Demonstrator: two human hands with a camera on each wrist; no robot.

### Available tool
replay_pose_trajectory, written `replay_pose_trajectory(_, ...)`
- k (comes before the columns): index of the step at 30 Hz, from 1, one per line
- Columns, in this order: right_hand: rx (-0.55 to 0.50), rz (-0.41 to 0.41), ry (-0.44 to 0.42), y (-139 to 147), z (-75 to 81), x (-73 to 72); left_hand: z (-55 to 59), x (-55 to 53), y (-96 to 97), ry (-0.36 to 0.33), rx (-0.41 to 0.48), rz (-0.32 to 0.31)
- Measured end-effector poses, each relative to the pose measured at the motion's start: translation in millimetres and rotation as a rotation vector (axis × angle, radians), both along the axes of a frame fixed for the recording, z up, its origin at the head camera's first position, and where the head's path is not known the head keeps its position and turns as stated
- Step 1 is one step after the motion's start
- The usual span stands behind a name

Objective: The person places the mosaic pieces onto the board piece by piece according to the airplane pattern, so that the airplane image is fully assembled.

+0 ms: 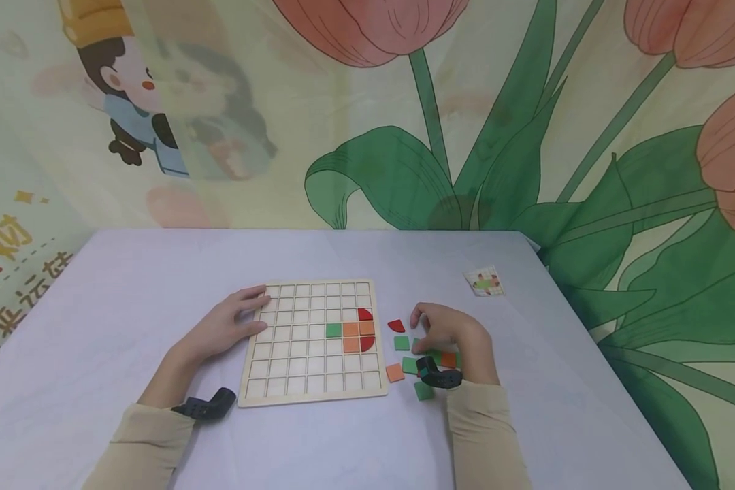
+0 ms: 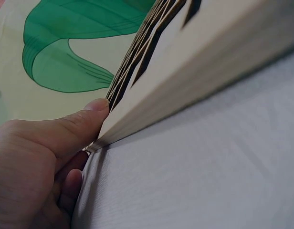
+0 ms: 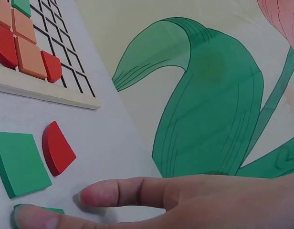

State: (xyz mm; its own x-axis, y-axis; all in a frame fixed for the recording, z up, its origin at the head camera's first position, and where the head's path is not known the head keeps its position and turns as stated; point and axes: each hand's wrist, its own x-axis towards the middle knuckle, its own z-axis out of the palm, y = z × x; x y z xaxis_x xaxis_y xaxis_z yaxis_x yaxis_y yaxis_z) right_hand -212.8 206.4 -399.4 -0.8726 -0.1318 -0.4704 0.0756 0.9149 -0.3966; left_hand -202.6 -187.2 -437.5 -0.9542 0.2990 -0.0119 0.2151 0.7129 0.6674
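Note:
My left hand rests at the left edge of a wooden grid board, thumb and fingers spread along it; the left wrist view shows the thumb on its rim. On the board's right side sit a green square tile, several orange square tiles and two red quarter-round tiles. My right hand hovers low over loose tiles, its thumb touching a green tile while the forefinger stands apart. Nearby lie another green tile and a red quarter-round tile.
More loose green and orange tiles lie below the right hand, including an orange one and a green one; the wrist partly hides some. A small patterned card is at the back right of the white-covered table.

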Motion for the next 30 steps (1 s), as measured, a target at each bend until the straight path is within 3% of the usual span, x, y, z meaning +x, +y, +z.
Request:
replay_pose_trajectory(6,-0.011,-0.039,0.034,1,-0.1,-1.5,1.1,1.3,-0.6,-0.004,0.009,-0.002)
replay_pose_trajectory(20,-0.093,-0.137,0.218,-1,-15.7,-17.8,2.6,-1.3,-2.1,-0.022,0.013,0.000)
replay_pose_trajectory(30,-0.093,-0.130,0.180,1,-12.5,-16.6,1.9,-2.1,-1.2,-0.016,0.013,-0.002)
